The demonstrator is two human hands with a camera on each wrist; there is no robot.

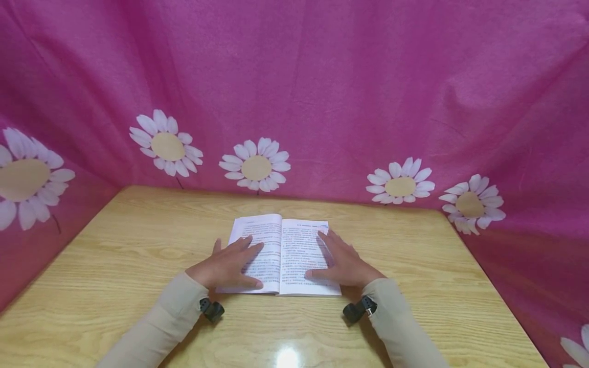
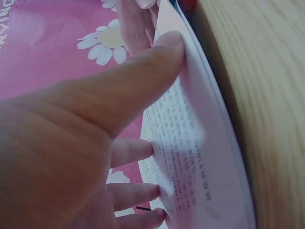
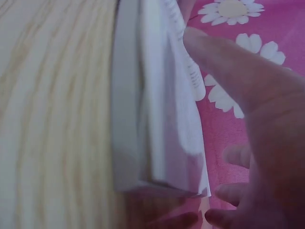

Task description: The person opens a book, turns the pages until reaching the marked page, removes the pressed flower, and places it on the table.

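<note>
- At 6 o'clock of the head view: 1 book (image 1: pixel 280 258), opened on 1 wood-grain tabletop (image 1: pixel 414 255); 2 facing pages (image 1: pixel 299 250) of printed text showing, center fold running roughly 12 to 6.
- Left hand (image 1: pixel 225 263), 1 of 2: at 9 o'clock of the fold, over the left page, digits spread; thumb toward 4 o'clock. Left wrist view: thumb lying on the page by its bottom edge, 3 fingertips at the print.
- Right hand (image 1: pixel 345 263), 2 of 2: at 3 o'clock of the fold, over the right page's outer part, digits spread; fingers toward 11, thumb toward 9. Right wrist view blurry; can't tell how firmly it touches.
- 2 beige sleeves (image 1: pixel 161 322), coming in from 7 and 5 o'clock.
- 2 black wrist devices (image 1: pixel 211 309), 1 per wrist, inner side.
- 1 pink cloth (image 1: pixel 322 92) behind the tabletop, 9 through 12 to 3 o'clock.
- 6 printed daisies (image 1: pixel 256 167) in head view: 4 whole, 2 cut by the frame at 9 and 4.
- 1 bright light reflection (image 1: pixel 287 358) at 6 o'clock, below the book.
- White letters (image 2: pixel 5 24) on cloth, 10 o'clock of left wrist view, partly cut off.
</note>
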